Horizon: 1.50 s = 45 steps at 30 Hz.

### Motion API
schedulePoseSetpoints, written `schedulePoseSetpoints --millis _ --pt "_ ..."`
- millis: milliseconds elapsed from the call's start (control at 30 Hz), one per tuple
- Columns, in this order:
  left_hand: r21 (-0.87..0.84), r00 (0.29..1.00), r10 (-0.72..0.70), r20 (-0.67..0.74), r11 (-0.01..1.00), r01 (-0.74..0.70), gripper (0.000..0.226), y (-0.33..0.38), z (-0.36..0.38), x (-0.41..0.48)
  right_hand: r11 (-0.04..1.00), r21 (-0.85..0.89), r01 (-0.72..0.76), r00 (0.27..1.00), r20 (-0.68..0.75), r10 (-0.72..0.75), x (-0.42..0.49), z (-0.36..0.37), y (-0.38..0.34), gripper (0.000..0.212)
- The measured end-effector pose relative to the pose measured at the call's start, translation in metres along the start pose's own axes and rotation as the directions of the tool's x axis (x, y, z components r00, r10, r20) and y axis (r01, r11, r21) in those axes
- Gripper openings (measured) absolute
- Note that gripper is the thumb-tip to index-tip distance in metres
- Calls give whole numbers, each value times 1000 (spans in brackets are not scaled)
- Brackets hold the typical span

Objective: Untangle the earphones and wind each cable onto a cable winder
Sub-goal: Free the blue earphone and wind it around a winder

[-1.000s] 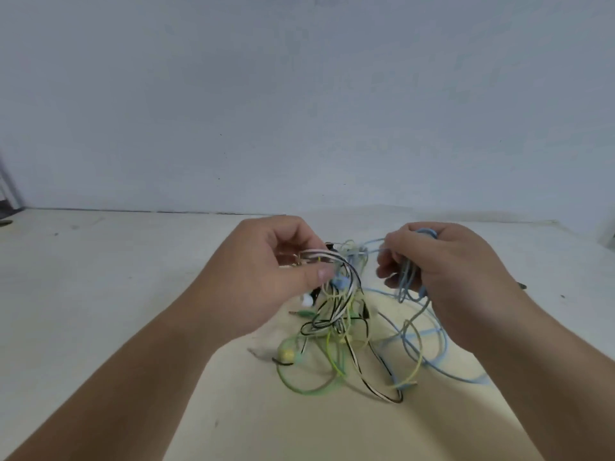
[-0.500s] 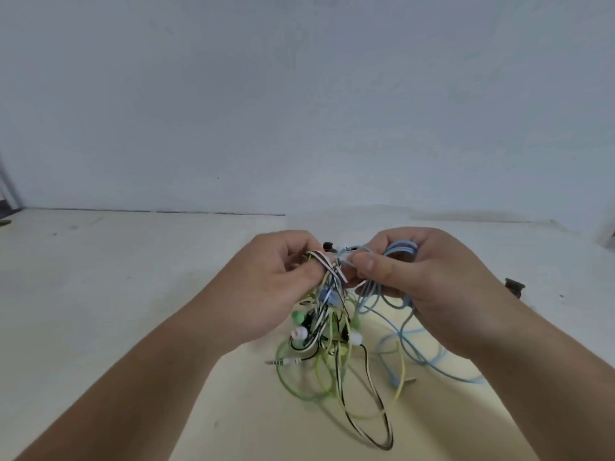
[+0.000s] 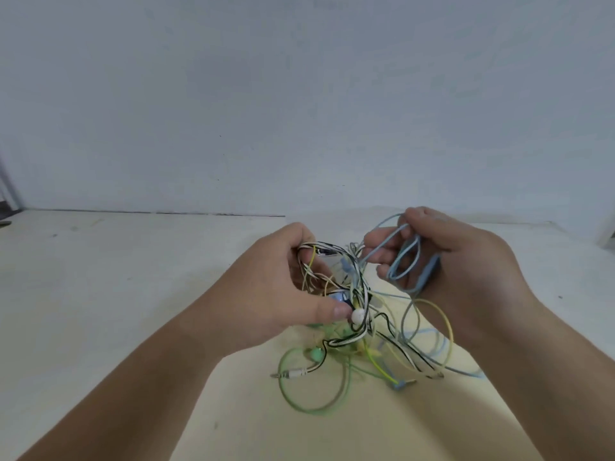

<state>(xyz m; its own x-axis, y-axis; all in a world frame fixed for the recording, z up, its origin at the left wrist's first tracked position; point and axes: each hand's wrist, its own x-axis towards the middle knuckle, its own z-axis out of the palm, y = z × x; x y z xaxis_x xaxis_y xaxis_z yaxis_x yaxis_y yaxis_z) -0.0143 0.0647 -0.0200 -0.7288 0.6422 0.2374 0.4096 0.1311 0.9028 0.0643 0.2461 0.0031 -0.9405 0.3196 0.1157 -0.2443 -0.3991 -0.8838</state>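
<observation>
A tangle of earphone cables hangs between my hands above the table. My left hand grips the knot of black-and-white striped cable, yellow strands and a white earbud. My right hand holds several loops of light blue cable gathered in its curled fingers; a blue strand runs from it into the knot. Green cable loops down onto the table, with a metal jack plug lying beside it. A yellow loop and a blue plug trail lower right. No cable winder is visible.
A pale wall rises behind the table's far edge. A dark object sits at the far left edge, and a white thing at the far right edge. My forearms cross the lower corners of the view.
My hands have drawn apart: the right hand lifted up and right with the blue loops, stretching a blue strand from the knot. The tangle in my left hand has spread out.
</observation>
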Motion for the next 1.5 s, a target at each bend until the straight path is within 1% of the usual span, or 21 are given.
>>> schedulePoseSetpoints --millis 133,233,300,367,433,533,600,733,767,867,900,967,1033,1100,1200,1267,1400,1433,1500 --pt "27 997 66 49 997 -67 57 0 2 0 990 122 -65 997 57 58 -2 2 0 27" --pt "32 996 79 45 996 -81 46 1 5 0 989 122 -82 996 38 78 -3 0 -3 27" --pt "51 997 74 31 996 -75 38 1 6 1 993 101 -65 997 50 60 -4 -1 -6 22" --pt "104 996 72 55 992 -77 38 1 5 0 995 81 -51 993 110 42 -5 -2 -8 15" --pt "141 990 77 117 986 -94 41 1 6 -2 995 84 -63 982 182 47 -4 -5 -8 15" --pt "110 977 72 200 989 -96 37 4 8 -4 989 116 -93 961 271 58 -4 -7 -8 18" --pt "120 978 71 198 988 -96 30 5 8 -4 989 117 -90 956 289 53 -4 -9 -10 19" --pt "162 994 97 43 982 -102 37 5 4 -3 997 42 -71 966 253 58 0 -12 -12 21" --pt "168 994 108 18 980 -110 32 6 4 -2 997 16 -75 970 234 69 1 -11 -11 21" --pt "140 993 120 9 983 -120 5 6 7 -1 996 -50 -81 984 153 87 2 -9 -7 21" --pt "130 993 114 23 985 -116 5 4 8 -1 994 -70 -79 988 126 88 2 -9 -5 20" --pt "105 993 106 55 988 -111 12 2 10 -2 993 -95 -74 994 67 81 2 -6 -3 24" --pt "86 990 111 89 989 -119 12 3 12 -2 995 -77 -57 998 -11 56 2 -4 -3 33" --pt "82 987 115 109 989 -124 12 3 13 -2 998 -57 -35 995 -98 30 3 -5 -4 33" --pt "102 985 115 130 986 -129 11 4 12 -3 998 -48 -35 992 -126 29 4 -9 -4 32" --pt "113 986 114 120 985 -128 11 5 11 -4 997 -66 -47 988 -148 37 4 -11 -3 31" --pt "132 994 105 43 985 -110 13 7 8 -2 985 -163 -56 984 -178 27 4 -12 -2 24" --pt "136 994 101 30 985 -104 16 7 8 -2 976 -209 -59 984 -176 21 4 -12 -3 24" --pt "162 995 94 16 982 -95 31 7 9 -3 936 -346 -62 989 -148 11 3 -12 -2 24"
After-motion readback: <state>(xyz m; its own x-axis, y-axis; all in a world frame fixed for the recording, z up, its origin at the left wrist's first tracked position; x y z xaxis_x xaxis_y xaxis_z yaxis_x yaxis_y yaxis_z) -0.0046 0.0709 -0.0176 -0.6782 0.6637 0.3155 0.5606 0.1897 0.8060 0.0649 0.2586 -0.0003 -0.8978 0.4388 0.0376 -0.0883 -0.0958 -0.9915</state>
